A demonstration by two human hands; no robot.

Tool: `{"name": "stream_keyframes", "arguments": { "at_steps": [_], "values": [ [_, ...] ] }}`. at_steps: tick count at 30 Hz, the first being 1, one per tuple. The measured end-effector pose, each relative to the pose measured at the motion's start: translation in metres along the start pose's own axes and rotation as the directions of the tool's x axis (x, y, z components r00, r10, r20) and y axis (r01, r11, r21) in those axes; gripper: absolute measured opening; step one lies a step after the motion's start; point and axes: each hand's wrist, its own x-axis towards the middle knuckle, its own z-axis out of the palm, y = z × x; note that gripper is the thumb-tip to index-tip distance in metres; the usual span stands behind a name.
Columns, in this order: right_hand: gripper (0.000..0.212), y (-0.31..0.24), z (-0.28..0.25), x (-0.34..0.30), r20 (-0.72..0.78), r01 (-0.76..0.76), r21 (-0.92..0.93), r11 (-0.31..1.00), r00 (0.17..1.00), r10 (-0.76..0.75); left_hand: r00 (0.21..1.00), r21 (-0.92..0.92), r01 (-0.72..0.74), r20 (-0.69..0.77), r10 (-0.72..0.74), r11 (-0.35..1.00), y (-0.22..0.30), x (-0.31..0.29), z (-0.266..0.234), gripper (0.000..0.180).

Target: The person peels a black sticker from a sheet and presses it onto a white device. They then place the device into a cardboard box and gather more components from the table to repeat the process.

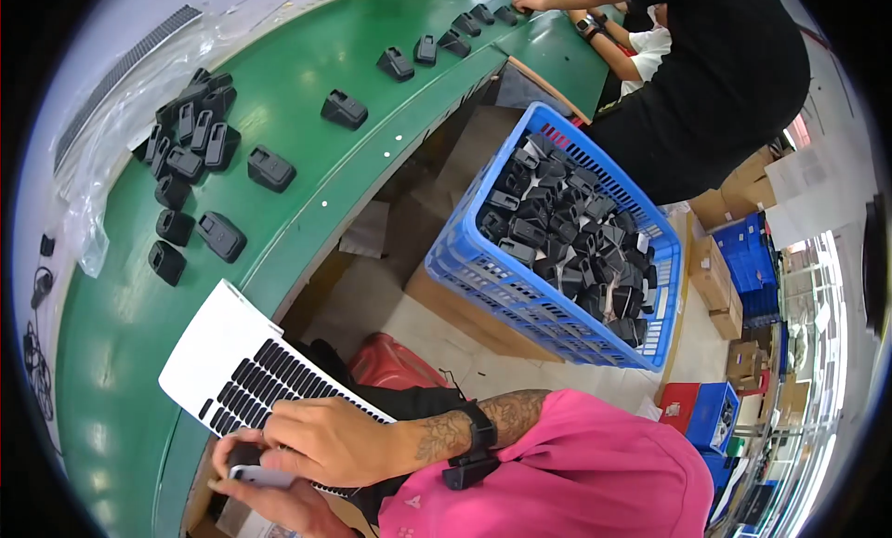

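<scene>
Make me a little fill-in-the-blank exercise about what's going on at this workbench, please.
1. The left hand and right hand meet around one small piece; the black strap is on the ____ wrist.
2. The sheet bearing rows of black strips is coloured ____.
3. The plastic basket filled with black parts is coloured ____.
4. The worktable with loose black parts on it is coloured ____.

Missing words: right; white; blue; green.

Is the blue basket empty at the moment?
No, the blue basket holds a large jumbled heap of black plastic parts.
</scene>
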Motion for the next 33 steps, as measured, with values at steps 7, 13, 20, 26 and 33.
{"name": "stream_keyframes", "arguments": {
  "at_steps": [7, 13, 20, 26, 33],
  "values": [
    [0.026, -0.002, -0.027, -0.036, 0.553, -0.256, 0.233, 0.938, 0.829, 0.089, 0.942, 0.131, -0.032, 0.335, -0.014, 0.991, 0.008, -0.052, -0.032, 0.052],
    [0.023, 0.003, -0.027, -0.011, 0.78, -0.065, -0.05, 0.997, 0.621, 0.079, 0.703, 0.744, -0.047, 0.499, -0.507, 0.667, 0.047, -0.036, -0.059, 0.056],
    [0.019, 0.011, 0.017, 0.038, -0.043, 0.068, -0.233, 0.97, 0.996, -0.08, 0.942, 0.309, 0.237, 0.158, -0.295, 0.921, 0.032, -0.023, -0.079, 0.04],
    [0.018, 0.042, 0.059, 0.079, 0.045, 0.232, -0.605, 0.761, 0.965, -0.259, 0.97, -0.077, 0.227, 0.111, -0.218, 0.971, 0.012, 0.003, -0.062, 0.044],
    [0.01, 0.042, 0.061, 0.084, 0.121, 0.286, -0.549, 0.785, 0.957, -0.264, 0.965, -0.095, 0.251, 0.096, -0.243, 0.963, 0.004, 0.015, -0.062, 0.043]
  ]
}}
